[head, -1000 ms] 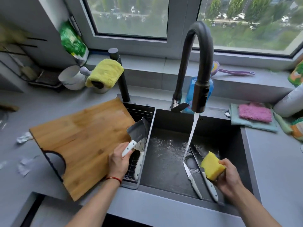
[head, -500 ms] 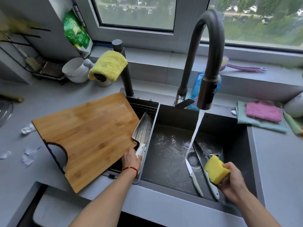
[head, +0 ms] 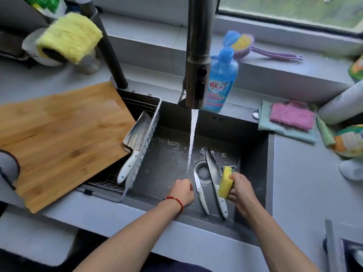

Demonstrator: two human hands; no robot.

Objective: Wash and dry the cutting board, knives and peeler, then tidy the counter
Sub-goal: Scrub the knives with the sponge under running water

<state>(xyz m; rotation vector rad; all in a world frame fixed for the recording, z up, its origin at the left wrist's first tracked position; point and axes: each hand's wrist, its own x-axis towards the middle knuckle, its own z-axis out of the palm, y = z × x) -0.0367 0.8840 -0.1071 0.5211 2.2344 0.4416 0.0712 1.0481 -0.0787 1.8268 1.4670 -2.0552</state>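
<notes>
The bamboo cutting board (head: 62, 138) rests tilted over the left counter and the wire drain basket (head: 141, 107). A cleaver (head: 135, 142) with a white handle leans in that basket. Two white-handled knives lie on the sink floor: a small one (head: 200, 191) and a longer one (head: 214, 173) beside the drain. My left hand (head: 181, 190) is low in the sink just left of the small knife, fingers curled, holding nothing. My right hand (head: 238, 190) grips a yellow sponge (head: 225, 182) right of the longer knife. Part of the peeler shows behind the sponge.
Water runs from the dark faucet (head: 197, 55) into the sink (head: 253, 154). A blue soap bottle (head: 223, 79) stands behind it. Pink and green cloths (head: 290, 118) lie at the right. A yellow cloth (head: 68, 36) hangs at the back left; a brush (head: 255, 50) lies on the sill.
My left hand let go of the cleaver, which now leans in the basket, and moved right into the sink beside the small knife. My right hand lowered the sponge toward the knives.
</notes>
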